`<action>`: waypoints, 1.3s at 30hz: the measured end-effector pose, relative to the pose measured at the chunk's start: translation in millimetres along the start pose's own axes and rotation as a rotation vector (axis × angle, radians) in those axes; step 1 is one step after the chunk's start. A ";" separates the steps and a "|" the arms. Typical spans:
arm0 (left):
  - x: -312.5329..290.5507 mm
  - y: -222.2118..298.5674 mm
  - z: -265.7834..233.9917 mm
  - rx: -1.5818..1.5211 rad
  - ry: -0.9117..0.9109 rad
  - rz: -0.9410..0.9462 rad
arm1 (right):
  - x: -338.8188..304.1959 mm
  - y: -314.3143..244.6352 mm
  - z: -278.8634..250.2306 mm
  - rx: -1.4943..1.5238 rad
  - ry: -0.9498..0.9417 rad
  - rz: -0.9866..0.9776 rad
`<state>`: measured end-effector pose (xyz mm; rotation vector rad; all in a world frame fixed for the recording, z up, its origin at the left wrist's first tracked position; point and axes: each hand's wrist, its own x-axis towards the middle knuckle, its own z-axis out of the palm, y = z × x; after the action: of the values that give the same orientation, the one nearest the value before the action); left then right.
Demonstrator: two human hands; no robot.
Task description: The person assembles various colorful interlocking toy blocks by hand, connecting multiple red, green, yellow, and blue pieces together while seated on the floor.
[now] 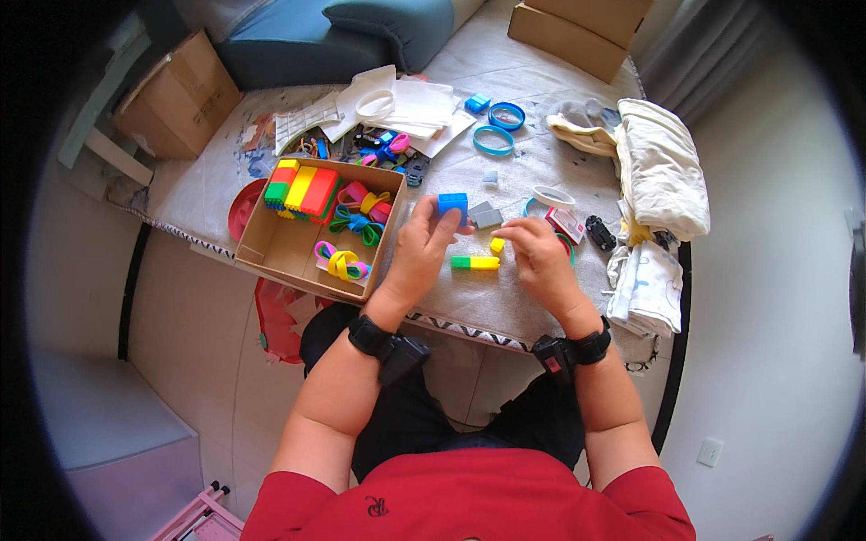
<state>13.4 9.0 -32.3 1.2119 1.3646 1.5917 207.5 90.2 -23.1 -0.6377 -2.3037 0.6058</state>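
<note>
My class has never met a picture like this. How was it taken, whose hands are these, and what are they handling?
There is no robot here: a person works with two bare hands. One wide fisheye camera on the person's head looks down, so straight edges bend near the rim. The left hand holds a blue block. The right hand is by a small yellow block; whether it grips it is unclear. On the covered table lie a green-and-yellow block strip, blue rings, folded cloth and an open cardboard box containing stacked bricks.
</note>
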 end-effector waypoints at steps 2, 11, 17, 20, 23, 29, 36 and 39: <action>-0.6 -1.3 -1.4 0.024 -0.009 0.022 | -4.1 2.4 5.9 -0.010 -0.011 -0.018; -20.1 13.8 5.0 0.567 -0.131 0.193 | -22.2 11.3 13.6 -0.116 -0.011 -0.018; -37.3 8.8 12.7 0.873 -0.278 0.228 | -30.9 -4.4 1.2 0.210 0.200 0.114; -40.7 -0.3 15.6 0.850 -0.255 0.356 | -40.2 -4.0 10.3 0.395 0.232 0.182; -40.0 -6.1 20.3 0.868 -0.231 0.334 | -48.3 2.1 25.4 0.824 0.247 0.374; -36.4 -9.7 32.0 0.851 -0.197 0.256 | -58.7 13.9 33.7 0.858 0.229 0.538; -42.4 -18.3 35.7 0.470 -0.211 0.109 | -55.7 14.2 39.3 1.084 0.341 0.538; -44.6 -16.6 38.6 0.496 -0.199 0.116 | -56.8 12.8 40.0 1.099 0.362 0.514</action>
<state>62.9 -16.8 -57.4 1.7176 1.6337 1.1960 220.7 57.1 -84.1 -0.6748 -1.1601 1.6492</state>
